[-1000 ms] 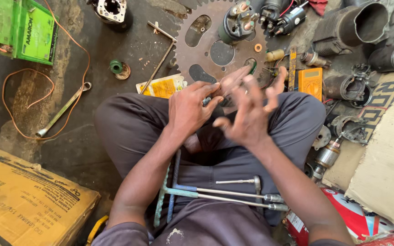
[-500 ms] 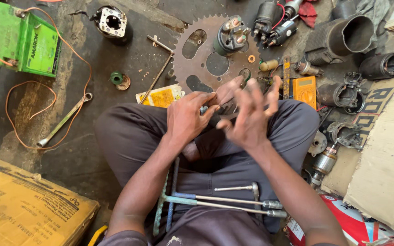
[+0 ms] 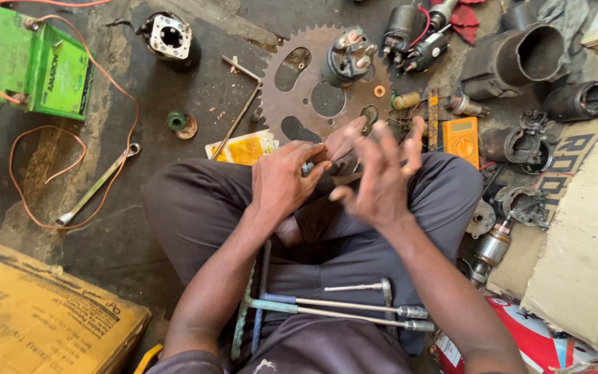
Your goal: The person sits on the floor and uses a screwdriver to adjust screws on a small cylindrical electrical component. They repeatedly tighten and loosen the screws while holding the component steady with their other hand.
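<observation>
Head view. The person sits cross-legged on a stained concrete floor (image 3: 140, 235), both hands raised above the lap. The left hand (image 3: 282, 181) is curled narrow, fingertips pinching a small dark metal part (image 3: 307, 167); the part is mostly hidden by the fingers, so its long axis and the way it points cannot be told. It sits at the left fingertips, just beside the right palm, between the two hands. The right hand (image 3: 380, 181) is spread wide, fingers splayed and blurred, holding nothing that can be seen.

Count of things about the hands:
- One large toothed sprocket (image 3: 299, 90) lies flat on the floor just beyond the hands, with one starter solenoid (image 3: 349, 59) standing on it.
- One orange multimeter (image 3: 461, 138) lies near the right hand.
- One yellow packet (image 3: 243, 147) lies just beyond the left knee.
- One four-way wheel brace (image 3: 327, 308) lies across the lap, its longer bar running left to right.
- One green battery (image 3: 32, 66) sits well apart at the far left, with one orange wire (image 3: 25, 208) looping from it.
- One open-ended spanner (image 3: 95, 187) lies diagonally beside that wire.
- One yellow cardboard box (image 3: 36, 318) is at the near left.
</observation>
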